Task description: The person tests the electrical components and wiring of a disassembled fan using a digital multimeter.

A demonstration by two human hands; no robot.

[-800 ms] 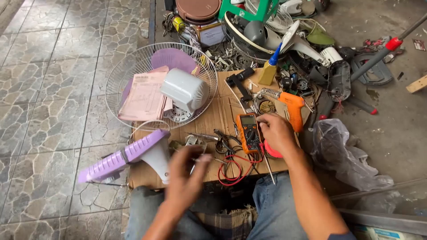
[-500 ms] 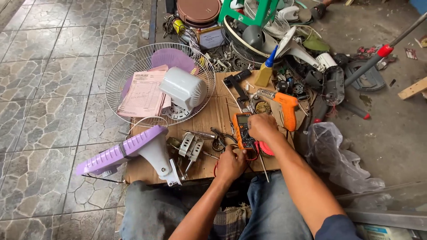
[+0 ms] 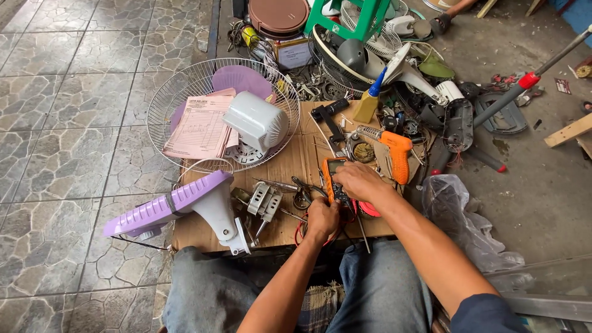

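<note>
Since the earlier frames the left hand (image 3: 323, 217) has come in from the near edge and closed up beside the right hand (image 3: 356, 180), so both now meet over the orange multimeter (image 3: 333, 179).

At the far left of the cardboard sheet (image 3: 296, 161) that serves as the work surface on the floor, a purple fan base (image 3: 176, 206) lies tipped on its side. Behind it a wire fan guard (image 3: 185, 86) holds a pink paper form (image 3: 200, 126) and a white motor housing (image 3: 257, 120). A small metal motor part (image 3: 265, 200) lies just left of the hands.

The left hand is curled into a narrow pinch just below the multimeter, apparently on its leads (image 3: 308, 231), though what it grips is hidden under the fingers. The right hand lies flat across the meter's lower half, fingers bent down over it, holding it against the cardboard; its forearm runs back to the lower right. To do this well, the meter should stay pressed still with its screen uncovered, and the leads kept clear of the loose metal.

Right of the hands lies an orange soldering gun (image 3: 398, 151), then a crumpled clear plastic bag (image 3: 459, 216).
</note>
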